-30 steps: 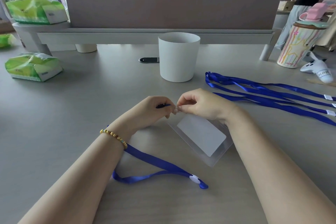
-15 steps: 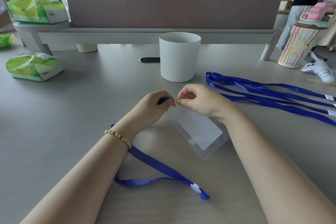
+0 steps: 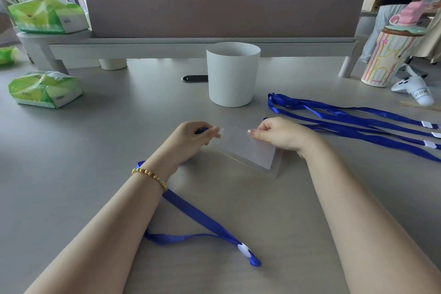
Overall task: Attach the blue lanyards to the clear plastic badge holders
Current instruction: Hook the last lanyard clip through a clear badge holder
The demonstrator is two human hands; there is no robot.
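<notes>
Grey desk (image 3: 71, 150) | badge holder (image 3: 250, 153) centre, right hand (image 3: 276, 135) pinched its top edge | left hand (image 3: 191, 138) gripped lanyard (image 3: 198, 217) clip | risk: clip slipping from slot, thin plastic flexing.

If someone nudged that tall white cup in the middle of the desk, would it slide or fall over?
The white cup would probably slide rather than tip: it stands upright on a base nearly as wide as its rim. It looks thin-walled and likely light, so a small push may move it. The desk looks smooth, which should help it slide.
</notes>
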